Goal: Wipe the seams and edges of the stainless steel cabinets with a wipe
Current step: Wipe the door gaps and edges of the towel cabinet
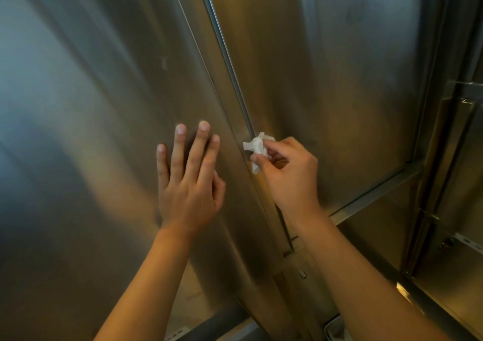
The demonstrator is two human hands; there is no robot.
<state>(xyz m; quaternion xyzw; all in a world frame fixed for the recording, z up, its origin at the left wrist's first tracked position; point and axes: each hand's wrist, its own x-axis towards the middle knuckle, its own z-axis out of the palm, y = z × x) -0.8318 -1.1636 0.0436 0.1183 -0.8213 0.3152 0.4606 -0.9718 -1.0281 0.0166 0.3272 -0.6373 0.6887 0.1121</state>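
Cabinets: two tall brushed stainless steel cabinet doors fill the head view, the left stainless steel door [91,131] and the right stainless steel door [326,92], both leaning away with the wide-angle lens.
Seam: a narrow vertical seam with a raised metal edge strip [224,50] runs between the two doors from the top of the picture down towards the bottom centre.
Wipe: a small crumpled white wipe [257,148] sits against the seam, about halfway down the picture, touching the metal edge strip at its upper tip.
Right hand: the right hand [290,173] pinches the wipe between thumb and curled fingers, knuckles turned outward, with the wipe bunched at the fingertips and pressed to the seam.
Left hand: the left hand [188,178] lies flat on the left door just beside the seam, fingers straight and spread, grasping nothing, palm towards the steel.
Forearms: both bare forearms rise from the bottom edge, the left from the lower left, the right from the lower right.
Lower edge: a horizontal steel ledge [373,194] crosses under the right door, slanting up to the right.
Right side: a further steel frame with brackets [460,100] stands at the far right, its details dim.
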